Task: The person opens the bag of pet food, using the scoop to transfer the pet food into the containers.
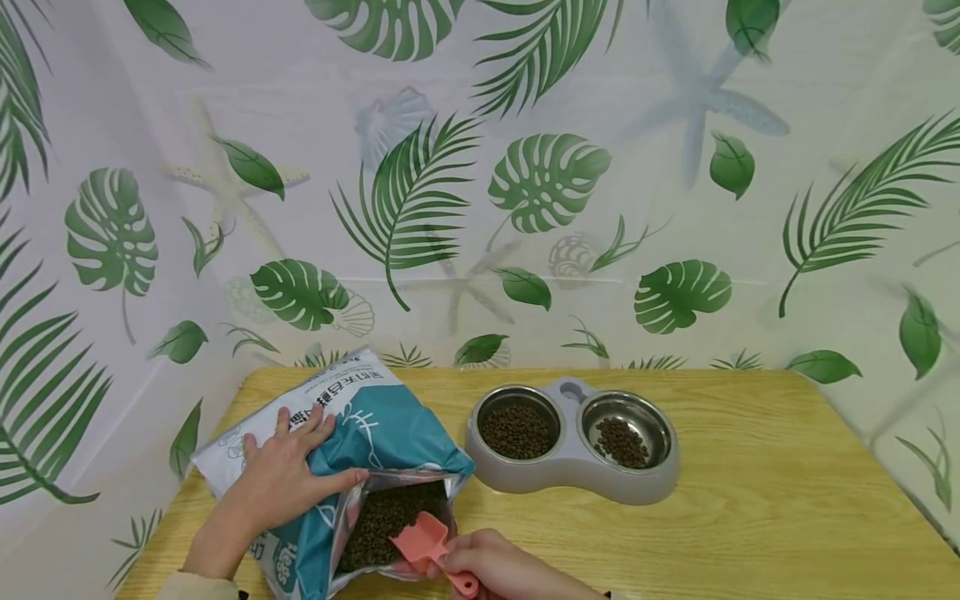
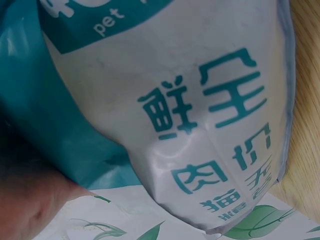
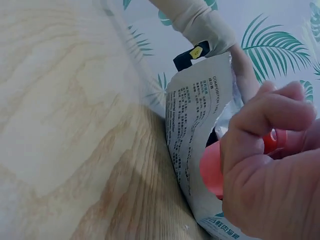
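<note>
A teal and white pet food bag point(image 1: 405, 421) lies tilted on the table, its mouth open toward the front. Brown kibble point(image 1: 375, 525) shows inside. My left hand point(image 1: 281, 471) rests on top of the bag with fingers spread. At the bag's mouth, my right hand point(image 1: 495, 567) grips the handle of a coral pink scoop point(image 1: 423, 537), whose blade reaches in against the kibble. The right wrist view shows curled fingers point(image 3: 270, 117) round the scoop, with the bag's printed side behind. In the left wrist view the bag point(image 2: 150, 100) fills most of the picture.
Right of the bag stands a grey double bowl point(image 1: 558, 475) with two metal bowls. Kibble point(image 1: 517, 432) covers the left one's bottom; a smaller heap point(image 1: 621, 442) lies in the right one. Behind the wooden table point(image 1: 765, 483) hangs a leaf-patterned sheet point(image 1: 570, 275).
</note>
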`<state>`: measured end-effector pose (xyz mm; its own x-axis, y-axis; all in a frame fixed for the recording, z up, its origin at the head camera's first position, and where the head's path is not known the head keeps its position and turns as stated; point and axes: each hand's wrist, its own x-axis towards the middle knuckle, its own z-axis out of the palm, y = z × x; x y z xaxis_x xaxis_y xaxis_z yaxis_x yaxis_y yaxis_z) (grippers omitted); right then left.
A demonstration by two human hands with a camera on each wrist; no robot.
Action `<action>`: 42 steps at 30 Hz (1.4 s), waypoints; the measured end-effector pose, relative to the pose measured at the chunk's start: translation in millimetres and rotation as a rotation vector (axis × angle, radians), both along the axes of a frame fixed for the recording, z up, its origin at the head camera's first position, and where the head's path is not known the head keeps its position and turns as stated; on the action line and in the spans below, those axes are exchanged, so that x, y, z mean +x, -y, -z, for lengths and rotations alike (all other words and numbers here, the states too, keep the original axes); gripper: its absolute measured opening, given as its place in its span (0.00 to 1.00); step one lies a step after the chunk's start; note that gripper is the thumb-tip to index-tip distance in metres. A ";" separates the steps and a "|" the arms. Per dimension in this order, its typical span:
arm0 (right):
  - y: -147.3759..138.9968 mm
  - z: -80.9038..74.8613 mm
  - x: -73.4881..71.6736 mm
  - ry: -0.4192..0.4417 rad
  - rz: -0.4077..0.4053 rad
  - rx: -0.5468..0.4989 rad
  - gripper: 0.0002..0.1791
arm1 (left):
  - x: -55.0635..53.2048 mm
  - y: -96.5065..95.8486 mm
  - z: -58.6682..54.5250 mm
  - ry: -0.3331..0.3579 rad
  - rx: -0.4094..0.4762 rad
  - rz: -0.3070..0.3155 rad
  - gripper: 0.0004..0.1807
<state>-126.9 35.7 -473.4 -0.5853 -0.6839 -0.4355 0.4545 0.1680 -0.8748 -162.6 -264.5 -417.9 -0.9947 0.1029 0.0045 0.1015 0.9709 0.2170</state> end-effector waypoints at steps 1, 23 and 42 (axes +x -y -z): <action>2.3 -0.2 1.1 -0.004 0.019 0.006 0.20 | -0.1 0.0 0.1 -0.001 -0.002 0.000 0.59; 2.8 96.7 -32.2 -0.207 -0.035 0.049 0.18 | -0.1 1.0 -0.9 0.016 0.005 -0.003 0.59; -25.7 59.1 -7.1 -0.230 -0.116 -0.094 0.36 | -1.1 -0.3 -0.1 0.022 -0.003 -0.007 0.59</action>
